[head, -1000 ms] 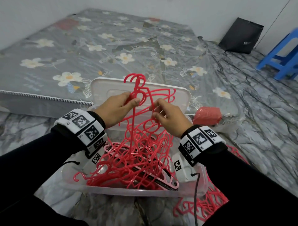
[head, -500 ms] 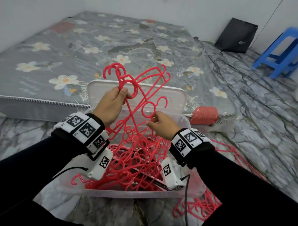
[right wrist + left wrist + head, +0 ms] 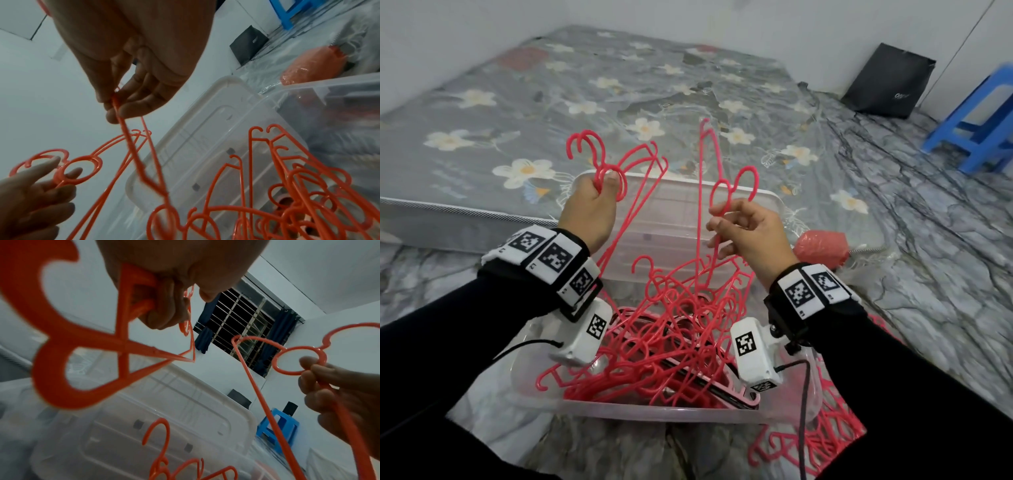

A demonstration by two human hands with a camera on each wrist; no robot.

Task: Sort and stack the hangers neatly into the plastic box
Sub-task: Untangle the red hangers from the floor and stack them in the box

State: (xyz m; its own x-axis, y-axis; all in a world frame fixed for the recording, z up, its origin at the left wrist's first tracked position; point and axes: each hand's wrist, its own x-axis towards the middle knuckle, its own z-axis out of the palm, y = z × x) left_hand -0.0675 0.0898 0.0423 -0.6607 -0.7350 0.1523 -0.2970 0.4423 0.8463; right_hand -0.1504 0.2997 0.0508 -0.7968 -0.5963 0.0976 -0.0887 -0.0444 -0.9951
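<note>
A clear plastic box (image 3: 654, 413) on the floor holds a tangled pile of red hangers (image 3: 671, 335). My left hand (image 3: 606, 186) is raised above the box and grips a small bundle of red hangers (image 3: 635, 161) at their neck rings; the left wrist view shows its fingers (image 3: 164, 305) curled round the necks. To the right, my right hand (image 3: 719, 222) pinches a single red hanger (image 3: 736, 181) just below its ring, with the hook pointing up. In the right wrist view the thumb and fingertips (image 3: 123, 107) squeeze that hanger's thin bar (image 3: 133, 154).
The box's clear lid (image 3: 678, 209) leans upright behind it, against a flowered mattress (image 3: 585, 102). More red hangers (image 3: 825, 442) lie on the floor right of the box. A red bag (image 3: 822, 246), a black bag (image 3: 890, 85) and a blue stool (image 3: 976, 126) are further right.
Both hands rose and drew apart. The right hand now holds one hanger separate from the left hand's bundle, which moved left.
</note>
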